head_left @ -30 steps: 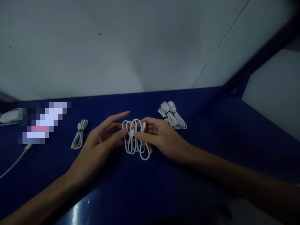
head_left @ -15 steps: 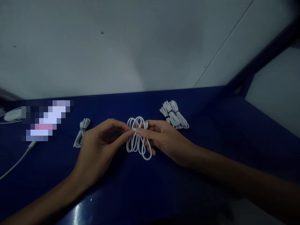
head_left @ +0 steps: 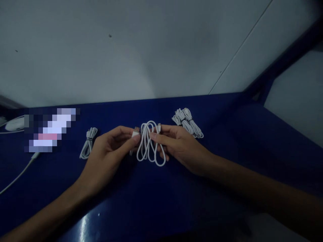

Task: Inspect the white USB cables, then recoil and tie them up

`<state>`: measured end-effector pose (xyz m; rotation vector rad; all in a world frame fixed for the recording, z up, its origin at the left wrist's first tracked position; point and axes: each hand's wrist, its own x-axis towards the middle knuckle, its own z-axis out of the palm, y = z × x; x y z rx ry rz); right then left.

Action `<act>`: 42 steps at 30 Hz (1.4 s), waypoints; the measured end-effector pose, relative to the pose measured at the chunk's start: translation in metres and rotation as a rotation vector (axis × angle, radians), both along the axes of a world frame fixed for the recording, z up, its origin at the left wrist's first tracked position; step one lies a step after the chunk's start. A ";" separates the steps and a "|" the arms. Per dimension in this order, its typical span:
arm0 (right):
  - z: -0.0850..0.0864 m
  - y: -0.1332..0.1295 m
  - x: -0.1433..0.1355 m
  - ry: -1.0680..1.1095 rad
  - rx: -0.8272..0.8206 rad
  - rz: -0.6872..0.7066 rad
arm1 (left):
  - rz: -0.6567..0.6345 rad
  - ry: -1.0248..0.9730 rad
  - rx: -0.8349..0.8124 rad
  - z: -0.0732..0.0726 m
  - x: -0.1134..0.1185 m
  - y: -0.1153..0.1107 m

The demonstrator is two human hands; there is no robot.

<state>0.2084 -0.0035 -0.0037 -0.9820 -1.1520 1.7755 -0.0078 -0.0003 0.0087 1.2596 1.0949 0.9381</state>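
Glossy blue tabletop (head_left: 151,205) under looped white cable (head_left: 145,136); dim grey wall (head_left: 156,50) behind.

Wide plug (head_left: 135,134) now out to the left of the white cable loops (head_left: 151,148)

A second ago the left hand (head_left: 106,154) had its index finger stretched out, and the plug lay across the loops; now thumb and fingers pinch it beside them (half a second ago, those fingertips met at the middle of the loops). The loop tops bunch closer together than before.
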 end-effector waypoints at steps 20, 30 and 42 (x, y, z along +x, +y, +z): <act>-0.002 0.005 0.003 -0.088 0.116 -0.163 | 0.011 -0.369 -0.119 0.002 0.002 0.001; 0.009 -0.001 -0.001 -0.219 0.303 -0.217 | -0.101 -0.362 -0.150 0.001 0.002 0.000; 0.008 -0.002 0.003 -0.233 0.398 -0.325 | -0.141 -0.394 -0.214 0.002 0.002 0.000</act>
